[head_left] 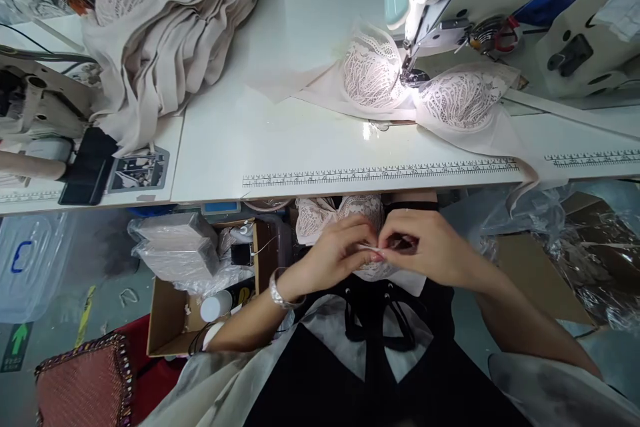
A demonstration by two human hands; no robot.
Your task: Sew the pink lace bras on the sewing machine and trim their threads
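Above my lap, my left hand [344, 245] and my right hand [427, 243] meet with thumbs and fingertips pinched together. A thin white strip [369, 247] runs between the two pinches; whether it belongs to the garment below is hidden. Under and behind my hands lies a pale pink lace bra [315, 219], partly covered by them. On the table, another pale lace bra [370, 77] lies spread under the head of a sewing machine [413, 63], lit by its lamp. One wing of that bra hangs over the table's front edge.
A heap of pale bra pieces [175, 33] covers the table's back left, near a second machine [43, 103] and a black phone-like slab [90, 167]. A printed ruler [380, 173] follows the table's front edge. Below stand a filled carton [165, 310] and a plastic-covered box [540, 267].
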